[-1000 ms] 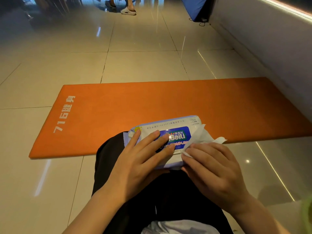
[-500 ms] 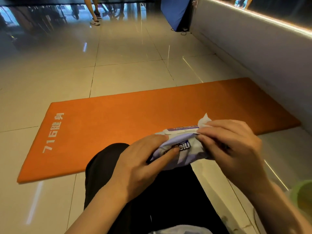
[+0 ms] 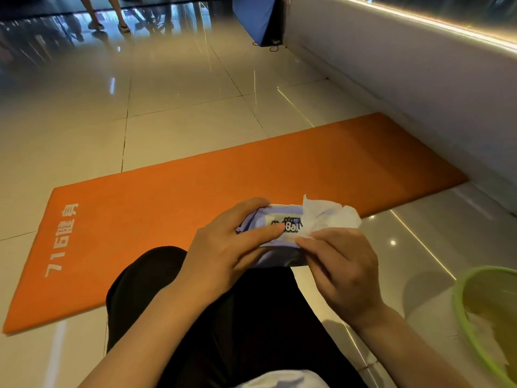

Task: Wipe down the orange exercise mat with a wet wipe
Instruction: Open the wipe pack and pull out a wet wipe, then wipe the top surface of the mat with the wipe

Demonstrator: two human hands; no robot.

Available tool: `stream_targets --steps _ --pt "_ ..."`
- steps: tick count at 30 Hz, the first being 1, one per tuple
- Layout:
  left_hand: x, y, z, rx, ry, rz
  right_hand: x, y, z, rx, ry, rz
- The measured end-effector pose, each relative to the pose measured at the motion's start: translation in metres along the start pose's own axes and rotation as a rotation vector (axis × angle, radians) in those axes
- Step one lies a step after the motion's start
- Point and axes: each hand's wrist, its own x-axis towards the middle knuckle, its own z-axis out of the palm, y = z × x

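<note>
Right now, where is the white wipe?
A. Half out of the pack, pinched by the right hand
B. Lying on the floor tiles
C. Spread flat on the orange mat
A: the white wipe sticks up from the pack, pinched by the right hand, above the orange mat.

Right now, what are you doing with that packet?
A person is sitting on the floor by an orange mat. The left hand holds a pack of wet wipes, and the right hand pinches a wipe sticking out of it. The mat has not been wiped yet.
</note>
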Motion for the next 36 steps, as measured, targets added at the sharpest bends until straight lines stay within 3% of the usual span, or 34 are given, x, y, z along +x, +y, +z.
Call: stream_targets --steps 4,8,16,20,24,28,32,36 --pt "0.019 0.014 0.029 -0.034 0.041 -0.09 -0.012 0.018 -0.012 -0.057 -0.013 0.122" --pt "0.027 0.037 0.085 0.07 -0.008 0.106 -0.062 0.041 -0.033 -0.11 -0.136 0.32" --pt "-0.005 0.07 0.154 -0.017 -0.538 0.167 -0.233 0.08 -0.018 -0.208 -0.542 0.827" --pt "-0.016 0.066 0.153 -0.092 -0.62 0.117 -0.28 0.099 -0.009 -0.192 -0.639 1.18" --pt "-0.01 0.07 0.151 -0.142 -0.665 0.044 -0.302 0.114 -0.004 -0.296 -0.843 1.372" --pt "-0.004 0.076 0.148 -0.182 -0.675 0.03 -0.31 0.122 -0.011 -0.288 -0.78 1.443" --pt "0.004 0.089 0.152 -0.099 -0.679 0.099 -0.291 0.115 -0.029 -0.043 -0.493 1.539" --pt "0.008 0.093 0.142 -0.068 -0.598 0.026 -0.235 0.097 -0.04 0.225 -0.291 1.433"
